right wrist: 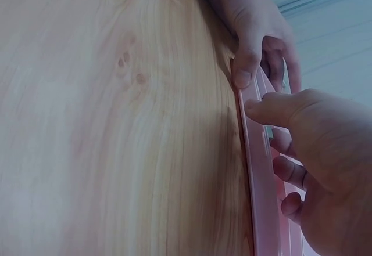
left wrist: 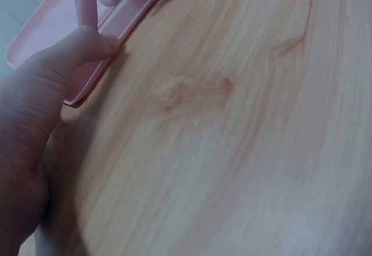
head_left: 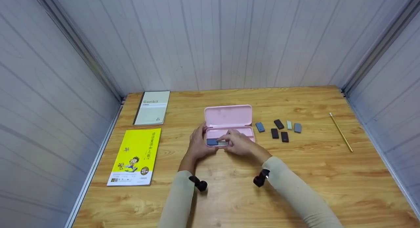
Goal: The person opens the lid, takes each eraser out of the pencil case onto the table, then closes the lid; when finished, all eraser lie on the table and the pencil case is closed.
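Observation:
An open pink pencil case (head_left: 228, 116) lies on the table, its lid tilted back. My left hand (head_left: 199, 143) grips the case's left end, with its thumb on the front rim, as the left wrist view also shows. My right hand (head_left: 240, 142) reaches into the front compartment, fingers bent. Its index finger and thumb are at a pale green eraser-like block (head_left: 223, 143), which they appear to hold; the fingers partly hide it. A dark blue block (head_left: 212, 142) lies left of it in the same compartment. In the right wrist view, only a bit of pale green (right wrist: 269, 132) shows between thumb and fingers.
Right of the case lie several loose blocks: blue (head_left: 260, 127), black (head_left: 279, 124) and pale green (head_left: 289, 125) among them. A gold pencil (head_left: 341, 132) lies farther right. On the left are a grey notebook (head_left: 152, 108) and a yellow book (head_left: 136, 155). Panel walls enclose the table.

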Available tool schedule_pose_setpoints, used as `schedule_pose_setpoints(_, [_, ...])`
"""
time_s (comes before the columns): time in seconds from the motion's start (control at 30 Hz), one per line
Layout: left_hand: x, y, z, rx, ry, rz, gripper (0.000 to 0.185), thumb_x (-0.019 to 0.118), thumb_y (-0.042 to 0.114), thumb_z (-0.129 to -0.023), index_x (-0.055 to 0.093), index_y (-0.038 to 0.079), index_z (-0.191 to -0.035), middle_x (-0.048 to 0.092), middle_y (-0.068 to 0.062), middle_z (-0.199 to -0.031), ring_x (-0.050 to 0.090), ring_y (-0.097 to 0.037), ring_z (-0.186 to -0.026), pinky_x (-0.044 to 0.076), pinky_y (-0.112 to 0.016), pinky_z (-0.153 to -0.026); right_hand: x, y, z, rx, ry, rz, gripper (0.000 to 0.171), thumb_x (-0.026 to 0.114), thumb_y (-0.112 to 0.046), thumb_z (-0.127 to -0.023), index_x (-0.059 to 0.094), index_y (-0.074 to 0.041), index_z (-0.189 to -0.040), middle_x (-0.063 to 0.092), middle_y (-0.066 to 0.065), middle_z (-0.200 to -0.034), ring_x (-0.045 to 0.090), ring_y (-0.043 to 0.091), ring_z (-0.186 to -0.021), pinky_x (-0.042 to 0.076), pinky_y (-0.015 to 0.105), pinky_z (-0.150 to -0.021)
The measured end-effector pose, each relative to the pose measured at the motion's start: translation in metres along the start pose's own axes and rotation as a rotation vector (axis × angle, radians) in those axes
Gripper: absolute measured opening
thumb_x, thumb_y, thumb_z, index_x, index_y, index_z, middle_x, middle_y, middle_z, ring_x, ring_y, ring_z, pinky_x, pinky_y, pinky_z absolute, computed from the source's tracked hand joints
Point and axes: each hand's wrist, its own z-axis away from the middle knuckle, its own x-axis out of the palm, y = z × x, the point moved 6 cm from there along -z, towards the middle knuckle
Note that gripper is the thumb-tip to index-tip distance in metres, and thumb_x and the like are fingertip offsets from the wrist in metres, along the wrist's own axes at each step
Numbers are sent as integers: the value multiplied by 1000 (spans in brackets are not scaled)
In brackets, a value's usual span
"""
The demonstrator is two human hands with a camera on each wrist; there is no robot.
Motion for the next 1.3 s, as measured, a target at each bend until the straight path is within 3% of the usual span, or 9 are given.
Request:
schedule_pose_setpoints(0.27, [1, -2, -1, 7, -11, 7, 126, 99, 30, -68, 35, 1, -172, 64, -20, -154, 52, -41, -151, 27, -66, -135, 11, 29, -9, -152, 98, -40, 26, 79, -18, -102, 76, -21, -128, 64, 8, -110, 59, 17, -92, 49, 32, -80])
schedule_pose_setpoints(0.5, [1, -1, 0, 6, -7, 2, 126, 99, 29, -68, 35, 1, -172, 64, -21, -154, 52, -42, -152, 26, -66, -137, 0, 22, -1, -97, 116, -120, 24, 76, -9, -103, 71, -13, -126, 72, 12, -110, 65, 22, -96, 55, 36, -86])
schedule_pose_setpoints(0.7, [0, 0, 0, 2, -10, 6, 127, 99, 28, -68, 33, 2, -173, 63, -21, -155, 52, -41, -152, 25, -64, -138, -5, 17, 3, -50, 165, -149, 15, 75, -11, -106, 71, -11, -121, 75, 9, -105, 65, 16, -95, 54, 32, -87])
schedule_pose_setpoints(1.3, [1, 0, 1, 7, -6, 5, 127, 100, 27, -67, 35, 1, -172, 65, -19, -156, 53, -41, -150, 29, -64, -135, -17, 12, 9, -102, 294, -158, 15, 80, -10, -103, 76, -7, -118, 77, 11, -102, 69, 15, -91, 56, 26, -84])
